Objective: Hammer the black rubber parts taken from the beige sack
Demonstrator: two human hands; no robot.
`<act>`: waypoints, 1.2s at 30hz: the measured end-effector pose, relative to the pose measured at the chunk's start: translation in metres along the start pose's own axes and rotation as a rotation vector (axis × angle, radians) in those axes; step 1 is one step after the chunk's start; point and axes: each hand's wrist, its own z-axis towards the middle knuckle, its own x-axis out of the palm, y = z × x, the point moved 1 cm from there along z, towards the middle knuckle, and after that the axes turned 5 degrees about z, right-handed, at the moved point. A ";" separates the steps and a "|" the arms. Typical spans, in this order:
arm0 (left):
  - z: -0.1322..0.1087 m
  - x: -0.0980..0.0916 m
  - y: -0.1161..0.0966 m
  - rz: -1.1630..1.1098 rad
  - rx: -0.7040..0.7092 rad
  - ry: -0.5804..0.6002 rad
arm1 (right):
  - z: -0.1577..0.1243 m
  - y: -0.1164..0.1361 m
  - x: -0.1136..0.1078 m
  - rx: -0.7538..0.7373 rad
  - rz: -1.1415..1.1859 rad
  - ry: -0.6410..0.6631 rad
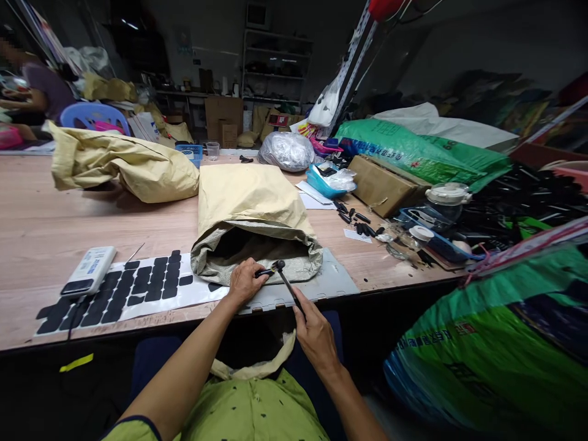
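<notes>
My left hand (247,280) is closed around a small black part (263,272) at the mouth of an open beige sack (250,196). A thin dark rod-like tool (290,286) with a rounded head is gripped in my right hand (313,327), and its head meets the tip of the black part. The sack lies on the table with its grey-lined mouth facing me. Under its front edge is a grey board (337,278). Left of the sack, a white sheet (186,299) carries rows of black pads (117,294).
A white device (89,269) rests at the left, below another beige sack (133,165). Black parts (362,228), a cardboard box (383,184) and a lidded jar (445,199) lie at the right. A green bag (496,343) stands beside the table. Another person (46,89) sits far left.
</notes>
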 end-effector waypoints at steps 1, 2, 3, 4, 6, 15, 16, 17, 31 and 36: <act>0.000 0.000 0.000 -0.001 -0.003 0.001 | -0.001 -0.001 0.002 0.004 -0.012 0.013; 0.001 0.000 0.000 0.000 -0.008 0.003 | -0.001 -0.001 0.003 0.010 -0.020 0.021; 0.001 0.000 0.000 0.001 -0.013 0.008 | -0.001 -0.001 0.004 0.016 -0.024 0.024; 0.001 -0.001 -0.001 0.001 -0.018 0.011 | -0.001 -0.001 0.004 0.020 -0.025 0.022; 0.001 -0.001 -0.001 0.000 -0.027 0.014 | 0.000 0.000 0.004 0.018 -0.019 0.010; 0.003 0.000 0.005 -0.068 -0.021 0.056 | -0.001 0.011 0.010 -0.016 -0.059 0.062; 0.003 0.000 0.006 -0.074 -0.023 0.059 | -0.002 0.012 0.010 -0.004 -0.074 0.073; 0.003 0.000 0.006 -0.079 -0.025 0.057 | -0.001 0.012 0.010 0.006 -0.082 0.078; 0.001 -0.006 0.003 -0.101 -0.021 0.067 | 0.045 -0.005 -0.009 0.352 -0.458 -0.022; -0.010 -0.022 0.000 -0.147 0.106 0.180 | 0.042 -0.008 -0.002 0.364 -0.478 -0.038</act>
